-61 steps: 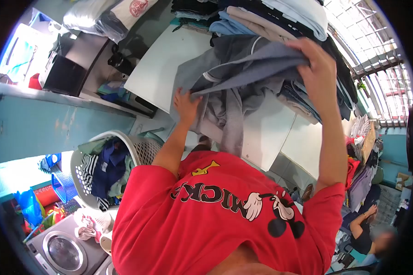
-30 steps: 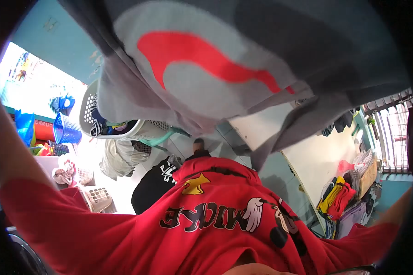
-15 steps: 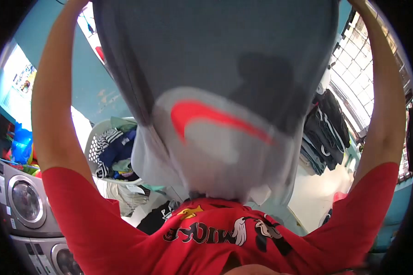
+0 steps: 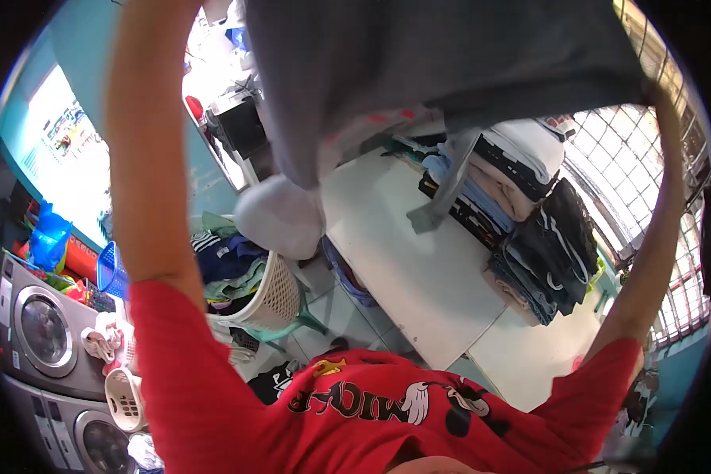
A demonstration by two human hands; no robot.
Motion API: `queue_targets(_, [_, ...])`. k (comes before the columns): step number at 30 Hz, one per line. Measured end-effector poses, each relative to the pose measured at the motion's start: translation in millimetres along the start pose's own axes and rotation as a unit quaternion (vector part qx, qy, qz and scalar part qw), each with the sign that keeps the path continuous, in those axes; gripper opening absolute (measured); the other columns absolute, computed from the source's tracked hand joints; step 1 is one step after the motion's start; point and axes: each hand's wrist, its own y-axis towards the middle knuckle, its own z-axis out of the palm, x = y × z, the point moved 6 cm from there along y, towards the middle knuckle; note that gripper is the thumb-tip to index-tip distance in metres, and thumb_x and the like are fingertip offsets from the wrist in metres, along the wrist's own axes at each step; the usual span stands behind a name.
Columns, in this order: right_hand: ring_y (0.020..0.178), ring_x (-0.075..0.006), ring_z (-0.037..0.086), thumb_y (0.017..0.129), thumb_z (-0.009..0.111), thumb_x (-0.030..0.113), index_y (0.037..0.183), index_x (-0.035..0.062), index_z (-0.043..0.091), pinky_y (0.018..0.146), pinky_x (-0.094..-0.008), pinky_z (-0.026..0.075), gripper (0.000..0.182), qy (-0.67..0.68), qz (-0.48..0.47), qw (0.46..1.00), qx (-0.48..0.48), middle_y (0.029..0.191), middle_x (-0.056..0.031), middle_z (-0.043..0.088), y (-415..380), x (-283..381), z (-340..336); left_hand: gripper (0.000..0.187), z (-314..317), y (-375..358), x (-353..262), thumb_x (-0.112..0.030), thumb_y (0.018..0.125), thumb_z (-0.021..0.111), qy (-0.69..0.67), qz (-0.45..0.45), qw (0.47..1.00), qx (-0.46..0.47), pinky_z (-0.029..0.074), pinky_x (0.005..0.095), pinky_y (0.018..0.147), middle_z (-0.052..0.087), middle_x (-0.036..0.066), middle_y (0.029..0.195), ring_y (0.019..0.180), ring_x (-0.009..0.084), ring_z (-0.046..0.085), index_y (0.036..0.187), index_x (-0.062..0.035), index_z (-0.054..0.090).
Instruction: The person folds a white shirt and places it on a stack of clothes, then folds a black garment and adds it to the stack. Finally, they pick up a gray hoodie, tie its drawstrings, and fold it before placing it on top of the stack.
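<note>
In the head view, both of the person's arms are raised wide apart, and a grey garment [image 4: 450, 55] spans the far side between them, hanging above a white table [image 4: 403, 253]. The right hand [image 4: 654, 93] is small and dark at the far right, pinched on the garment's corner, which is drawn out to it close against the window grille [image 4: 620, 182]. The left hand lies beyond the far edge of the view, so I cannot tell its grip; only its forearm shows. The garment's lower edge is uneven: a pale fold bulges past the table's left edge near a laundry basket [image 4: 272, 296], while a narrow strip dangles over the tabletop just left of a pile of folded clothes [image 4: 521, 154]. That pile and the stack of dark trousers [image 4: 557, 245] nearer by bound the surface on the right. White tabletop shows from the pile to the slanting left edge, with a seam toward the near right. Between that edge and the basket, which stands on a green stool [image 4: 312, 322], runs a strip of tiled floor [image 4: 321, 310]. Farther left stand grey washing machines [image 4: 43, 375], well apart from the garment.
</note>
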Motion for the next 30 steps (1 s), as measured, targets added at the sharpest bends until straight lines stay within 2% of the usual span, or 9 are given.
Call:
queue_targets(1, [0.095, -0.0230, 0.053, 0.085, 0.047, 0.017, 0.107, 0.0050, 0.053, 0.083, -0.0314, 0.040, 0.026, -0.162, -0.009, 0.987, 0.011, 0.102, -0.0132, 0.056, -50.3, -18.2, -2.9, 0.037, 14.4, -33.8, 6.2, -0.033, 0.086, 0.044, -0.022, -0.025, 0.998, -0.054, 0.041, 0.0288, 0.080, 0.059, 0.011, 0.097, 0.089, 0.0195, 0.054, 0.101, -0.0019, 0.057])
queue_targets(3, [0.097, -0.0308, 0.050, 0.085, 0.044, 0.013, 0.105, 0.0040, 0.051, 0.083, -0.0359, 0.039, 0.023, -0.335, -0.147, 0.930, 0.027, 0.100, -0.0160, 0.055, -154.8, -88.6, -0.2, 0.019, 56.9, -129.5, -16.1, -0.010, 0.079, 0.049, -0.057, 0.019, 0.976, 0.210, 0.042, 0.0369, 0.076, 0.056, 0.011, 0.082, 0.083, 0.0245, 0.055, 0.096, -0.0026, 0.051])
queue_targets(5, [0.090, -0.0316, 0.050, 0.083, 0.042, 0.008, 0.095, 0.0059, 0.054, 0.078, -0.0381, 0.039, 0.018, -0.328, 0.052, 0.936, 0.114, 0.090, -0.0146, 0.055, -268.8, -54.5, 17.1, 0.019, 96.2, -216.5, -51.9, -0.008, 0.076, 0.056, -0.442, -0.190, 0.776, 0.409, 0.041, 0.0298, 0.075, 0.054, 0.008, 0.087, 0.083, 0.0179, 0.053, 0.094, -0.0056, 0.051])
queue_targets(8, [0.091, -0.0290, 0.048, 0.063, 0.040, -0.008, 0.092, 0.0069, 0.055, 0.079, -0.0355, 0.038, 0.036, -0.314, 0.004, 0.942, 0.116, 0.090, -0.0128, 0.052, -401.8, -48.7, 38.9, 0.025, 127.7, -347.0, -97.7, -0.010, 0.073, 0.059, -0.527, -0.358, 0.485, 0.599, 0.037, 0.0305, 0.081, 0.051, 0.006, 0.099, 0.096, 0.0193, 0.048, 0.096, -0.0051, 0.051])
queue_targets(10, [0.090, -0.0288, 0.047, 0.063, 0.041, -0.009, 0.092, 0.0068, 0.054, 0.076, -0.0375, 0.038, 0.036, -0.238, 0.167, 0.936, 0.198, 0.091, -0.0113, 0.048, -460.5, -46.8, 52.0, 0.032, 158.7, -417.3, -80.0, -0.015, 0.071, 0.063, -0.487, -0.278, 0.640, 0.526, 0.038, 0.0336, 0.084, 0.049, 0.009, 0.106, 0.103, 0.0229, 0.046, 0.100, -0.0066, 0.050])
queue_targets(12, [0.087, -0.0300, 0.049, 0.069, 0.046, -0.002, 0.092, 0.0089, 0.056, 0.075, -0.0384, 0.041, 0.027, -0.336, 0.103, 0.902, 0.250, 0.094, -0.0118, 0.050, -518.4, -63.3, 63.4, 0.034, 169.8, -484.4, -13.2, -0.016, 0.072, 0.061, -0.227, -0.255, 0.831, 0.440, 0.039, 0.0380, 0.086, 0.046, 0.012, 0.113, 0.107, 0.0288, 0.043, 0.103, -0.0077, 0.050])
queue_targets(17, [0.083, -0.0301, 0.051, 0.074, 0.047, 0.006, 0.090, 0.0082, 0.058, 0.071, -0.0388, 0.043, 0.019, -0.408, 0.228, 0.760, 0.452, 0.090, -0.0128, 0.051, -597.3, -88.0, 88.8, 0.044, 145.2, -634.3, 108.2, -0.017, 0.070, 0.060, 0.108, -0.446, 0.773, 0.438, 0.033, 0.0428, 0.091, 0.038, 0.018, 0.122, 0.112, 0.0338, 0.038, 0.112, -0.0098, 0.046])
queue_targets(19, [0.085, -0.0305, 0.051, 0.072, 0.048, 0.005, 0.090, 0.0081, 0.057, 0.074, -0.0391, 0.042, 0.021, -0.281, 0.123, 0.882, 0.357, 0.093, -0.0123, 0.052, -574.7, -64.9, 120.9, 0.044, 144.0, -627.2, 117.7, -0.013, 0.070, 0.059, 0.073, -0.427, 0.785, 0.442, 0.032, 0.0429, 0.091, 0.036, 0.018, 0.124, 0.112, 0.0352, 0.037, 0.111, -0.0095, 0.046])
queue_targets(30, [0.093, -0.0248, 0.050, 0.072, 0.057, 0.007, 0.093, 0.0115, 0.054, 0.075, -0.0355, 0.041, 0.022, -0.020, -0.004, 0.933, 0.359, 0.097, -0.0051, 0.052, -438.0, 83.9, 415.8, 0.042, 152.9, -617.1, 224.6, -0.007, 0.072, 0.053, 0.110, -0.398, 0.823, 0.390, 0.035, 0.0418, 0.087, 0.041, 0.017, 0.119, 0.107, 0.0341, 0.042, 0.112, -0.0047, 0.042])
